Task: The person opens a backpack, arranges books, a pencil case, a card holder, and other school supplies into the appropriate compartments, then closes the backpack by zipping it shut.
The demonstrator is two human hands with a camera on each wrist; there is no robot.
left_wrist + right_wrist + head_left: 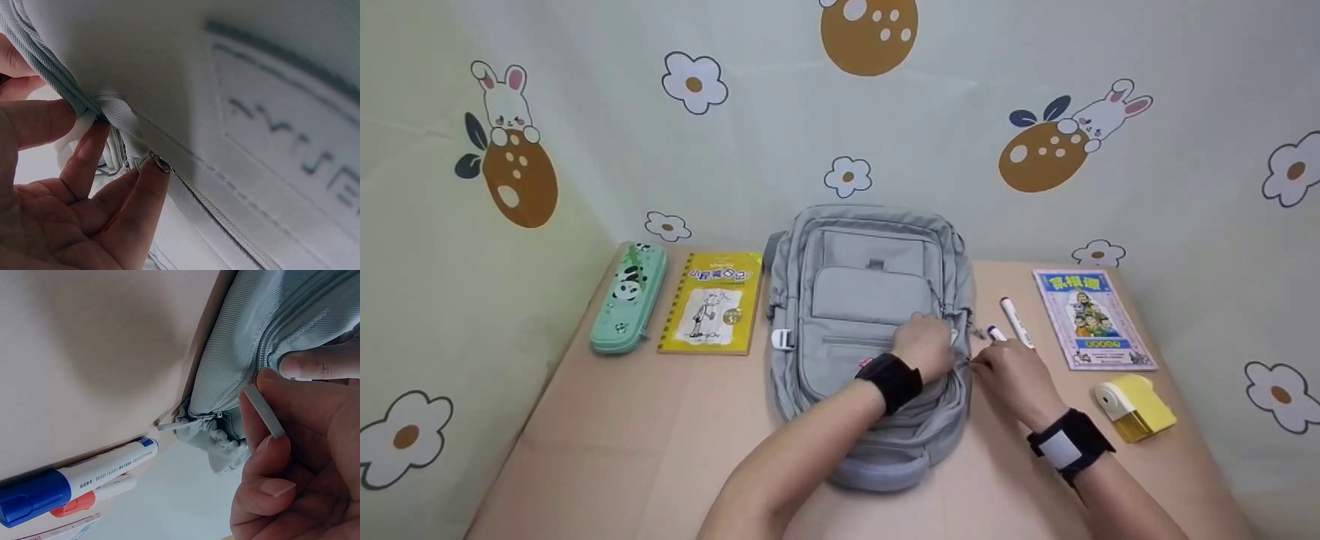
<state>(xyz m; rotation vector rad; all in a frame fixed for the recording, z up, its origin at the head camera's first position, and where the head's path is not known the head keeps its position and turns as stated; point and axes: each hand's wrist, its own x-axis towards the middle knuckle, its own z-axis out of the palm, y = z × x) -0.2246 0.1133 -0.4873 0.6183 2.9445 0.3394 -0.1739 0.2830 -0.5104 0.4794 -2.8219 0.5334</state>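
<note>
A grey backpack (870, 300) lies flat in the middle of the table (660, 420), front pockets up. My left hand (949, 341) reaches across it to its right side and holds the ribbed seam (53, 76) between thumb and fingers, with one fingertip on a metal zipper slider (161, 163). My right hand (976, 364) is at the backpack's right edge and pinches a flat grey zipper pull (264, 410) between thumb and forefinger. A second pull (169, 426) sticks out beside the bunched corner of the bag.
A green panda pencil case (628, 296) and a yellow book (712, 302) lie left of the backpack. On its right are a blue-capped marker (73, 481), a red-capped marker (1016, 322), a purple-covered book (1091, 319) and a yellow box-shaped item (1132, 405). A printed backdrop closes in three sides.
</note>
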